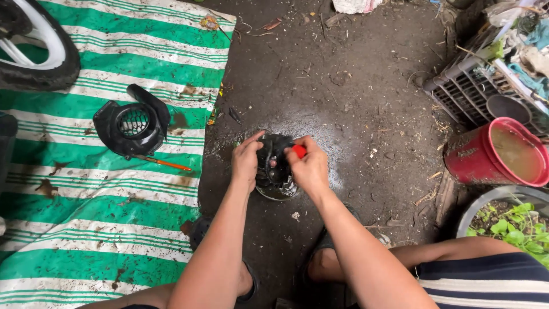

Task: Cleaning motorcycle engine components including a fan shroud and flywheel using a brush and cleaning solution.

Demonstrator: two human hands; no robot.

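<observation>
**Round engine part held between both hands on the dirt floor**

Round dark metal part (274, 171) sits on the wet dirt floor (354, 97), directly between both sets of fingers. Left hand (247, 162) clasps its left rim; right hand (309, 166), equally near, is clenched around a red-handled tool (299, 151) just right of centre. The tool's tip and the part's inside are hidden. Far left of the fingers lies a black fan cover (131, 127).

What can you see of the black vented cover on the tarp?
The black vented cover looks like moulded plastic: a rounded housing with a circular honeycomb grille in the middle and a curved arm rising at its upper right. It lies flat on the green-and-white striped tarp, mud-smeared. An orange-handled tool lies against its lower edge. Neither hand touches it.
</observation>
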